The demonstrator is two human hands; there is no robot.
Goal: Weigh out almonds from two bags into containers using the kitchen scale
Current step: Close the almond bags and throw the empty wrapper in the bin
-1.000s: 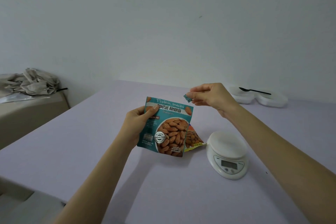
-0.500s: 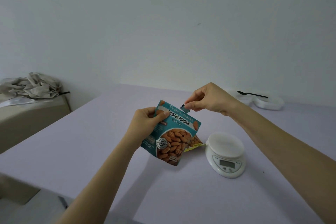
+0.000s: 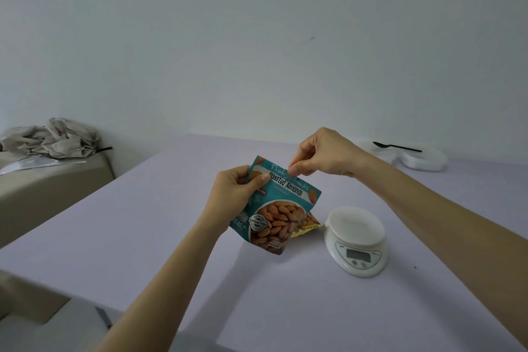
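Above the pale purple table (image 3: 171, 237), the person's left hand (image 3: 237, 194) grips the teal almond bag (image 3: 280, 217) by its left side, with the thumb flat on the front and the fingers curled round the back. The right hand (image 3: 323, 154) is nearly closed. Its thumb and first finger pinch the bag's top edge, and the other fingers are tucked in.

The bag is held up off the table and tipped to one side. It is shiny and flat, with a picture of brown almonds and the words "Roasted Almonds". Just behind it a second bag (image 3: 308, 226) with a yellow edge peeks out, mostly hidden.

Near that, to the right, sits a small white kitchen scale (image 3: 357, 240) of smooth plastic, with a round top plate and a little grey screen. Far back on the table are shallow white containers (image 3: 423, 160) with a thin black spoon (image 3: 397, 146) lying across them. Off to the left, a crumpled grey cloth (image 3: 54, 137) is heaped on a beige ledge (image 3: 57, 180).
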